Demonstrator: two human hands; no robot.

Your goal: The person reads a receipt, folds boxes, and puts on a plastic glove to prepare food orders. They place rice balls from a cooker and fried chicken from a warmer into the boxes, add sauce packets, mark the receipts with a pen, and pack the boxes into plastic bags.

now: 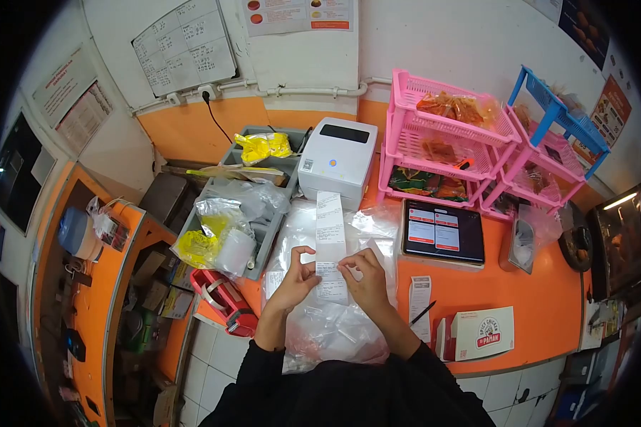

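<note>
A long printed paper strip [330, 229] hangs out of the front of the white label printer [338, 158]. My left hand [294, 282] is at the strip's left edge, thumb and fingers curled in on it. On the right edge, my right hand [368, 283] pinches the paper between thumb and fingertips. The strip's lower end lies below my fingers, over a pile of clear plastic bags [320, 324]. Beside my right forearm lie another printed slip [419, 293] and a black pen [423, 313].
A tablet [443, 235] stands right of the printer, below pink stacked baskets [449, 132] of packets. A grey divided tray [263, 245] with plastic bags is at left, near a red tape dispenser [224, 302]. A printed carton [484, 333] sits at the front right.
</note>
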